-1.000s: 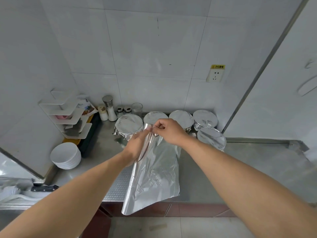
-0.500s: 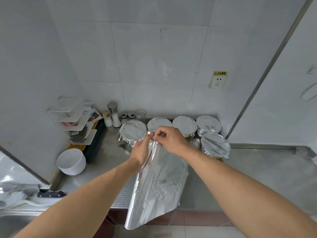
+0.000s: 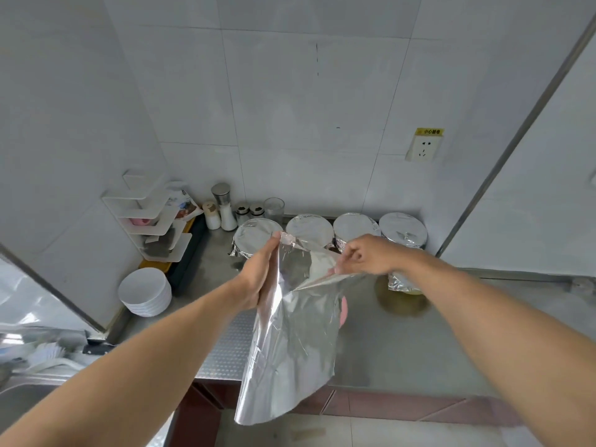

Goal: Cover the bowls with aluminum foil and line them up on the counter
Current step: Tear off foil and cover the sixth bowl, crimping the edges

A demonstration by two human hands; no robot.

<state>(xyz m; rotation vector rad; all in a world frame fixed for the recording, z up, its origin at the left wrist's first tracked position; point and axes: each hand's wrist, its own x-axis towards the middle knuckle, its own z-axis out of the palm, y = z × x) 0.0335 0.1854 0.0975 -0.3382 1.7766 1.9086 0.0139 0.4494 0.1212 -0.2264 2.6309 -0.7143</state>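
A loose sheet of aluminum foil (image 3: 290, 343) hangs over the steel counter (image 3: 451, 333) in front of me. My left hand (image 3: 258, 272) holds its upper left edge, and my right hand (image 3: 367, 256) pinches the upper right edge, pulling the folded sheet apart. Several foil-covered bowls (image 3: 354, 227) stand in a row against the back wall. One more covered bowl (image 3: 401, 283) sits nearer, mostly hidden under my right wrist. Something pink (image 3: 343, 312) peeks out behind the sheet.
A stack of white bowls (image 3: 145, 291) sits at the left of the counter. Behind it stand a white corner shelf (image 3: 151, 221), spice jars (image 3: 222, 208) and a glass (image 3: 274, 209). A sink (image 3: 29, 391) lies at lower left. A wall socket (image 3: 424, 146) is at the right.
My hands have moved apart: the right one has drawn its foil edge to the right, spreading the sheet open. The camera has tilted up and shifted.
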